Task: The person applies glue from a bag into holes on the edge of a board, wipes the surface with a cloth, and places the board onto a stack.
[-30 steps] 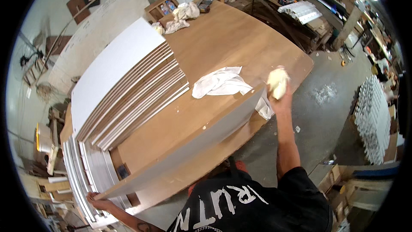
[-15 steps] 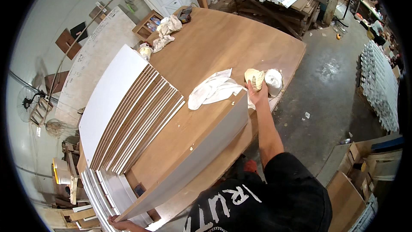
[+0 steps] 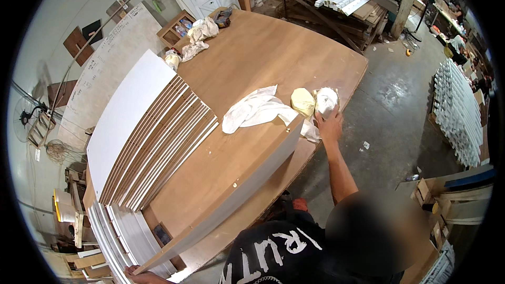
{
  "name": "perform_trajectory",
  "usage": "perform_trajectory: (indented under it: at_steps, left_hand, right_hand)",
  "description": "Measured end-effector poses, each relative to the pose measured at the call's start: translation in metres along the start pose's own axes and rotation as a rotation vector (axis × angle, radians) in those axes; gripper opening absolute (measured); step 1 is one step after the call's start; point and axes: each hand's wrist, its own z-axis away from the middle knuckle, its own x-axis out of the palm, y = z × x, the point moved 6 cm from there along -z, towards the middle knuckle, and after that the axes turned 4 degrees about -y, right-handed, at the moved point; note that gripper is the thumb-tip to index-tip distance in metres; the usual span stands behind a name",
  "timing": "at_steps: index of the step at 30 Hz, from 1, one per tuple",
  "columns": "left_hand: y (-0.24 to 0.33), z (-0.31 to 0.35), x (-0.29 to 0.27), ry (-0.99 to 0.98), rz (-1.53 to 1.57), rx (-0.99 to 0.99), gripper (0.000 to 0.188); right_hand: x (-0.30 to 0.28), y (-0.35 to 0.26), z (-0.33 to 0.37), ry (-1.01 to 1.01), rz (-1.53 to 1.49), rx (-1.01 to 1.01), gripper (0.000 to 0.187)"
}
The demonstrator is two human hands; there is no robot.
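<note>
A long white panel (image 3: 239, 184) stands on its edge across the near side of the table. My left hand (image 3: 141, 275) grips its near-left end, the fingers partly hidden behind the board. At the far-right end of the panel, my right hand (image 3: 330, 126) has its fingers around the near side of a white wadded bundle (image 3: 326, 101). A pale yellow wadded ball (image 3: 303, 102) sits just left of that bundle. Beside the ball a crumpled white cloth (image 3: 258, 109) is spread on the brown tabletop (image 3: 273, 47).
A row of white-faced boards (image 3: 134, 126) stands on the left of the table. White moulded lengths (image 3: 129, 231) lie at the near left. Rags (image 3: 202, 30) and a wooden box (image 3: 176, 29) are at the far left. Stacked white strips (image 3: 457, 113) stand on the floor at right.
My right hand has let go of the yellow ball and shifted right onto the white bundle. The left hand stays at the panel's end. The view has shifted slightly.
</note>
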Motion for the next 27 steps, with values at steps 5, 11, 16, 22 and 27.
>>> perform_trajectory:
  at_steps: [5, 11, 16, 22, 27]
  left_hand:
    - [-0.022, -0.029, -0.019, -0.023, -0.047, -0.096, 0.027]
    - [0.014, 0.006, 0.008, 0.006, -0.015, -0.101, 0.027]
    - [0.001, -0.003, 0.013, 0.024, 0.005, -0.142, 0.027]
    - [-0.003, -0.011, 0.012, -0.017, -0.140, -0.126, 0.035]
    - [-0.016, -0.015, 0.005, -0.015, -0.092, -0.229, 0.032]
  right_hand:
    - [0.010, -0.006, -0.025, -0.149, 0.035, 0.114, 0.057]
    - [0.004, 0.010, -0.071, -0.168, -0.128, -0.034, 0.033]
    - [-0.002, 0.012, -0.120, -0.322, -0.745, 0.191, 0.024]
    - [-0.180, -0.094, -0.100, -0.293, -0.632, -0.120, 0.024]
    - [-0.243, -0.106, -0.004, -0.286, -1.727, 0.061, 0.059]
